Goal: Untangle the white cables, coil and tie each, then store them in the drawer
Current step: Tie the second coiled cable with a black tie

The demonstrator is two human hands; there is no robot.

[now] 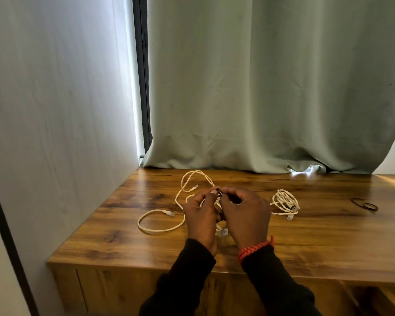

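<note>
Item: left hand (201,213) and right hand (244,213), raised together just above the middle of the wooden desk (100,236). Both are curled around a white cable coil (217,202), mostly hidden between them; the fingertips of both pinch a small black tie (219,192) at the top of the bundle. Whether the tie is fastened cannot be told.

Item: loose white cable (160,229), trailing in open loops toward the desk's left edge and up toward its back edge. Round, smooth jacket; clear plug ends show at two places. It seems to run into the held bundle, though the join is hidden.

Item: tied white cable bundle (284,201), right of the hands, well apart from them, lying flat. Untidy oval coil, dark band at its near side, one plug sticking out.

Item: black bands (365,205), thin rings, near the desk's right edge.

Item: pale green curtain (260,87), soft folds, hem resting on the back edge. Desk top glossy, dark-grained.

Step in hand, as I judge it: binding a coil. Done well, the left hand keeps the loops stacked and even while the right draws the tie snug across all strands, not so tight as to kink them. The trailing slack wants gathering first, or the coil will spring open.

Drawer: not clearly in view.
</note>
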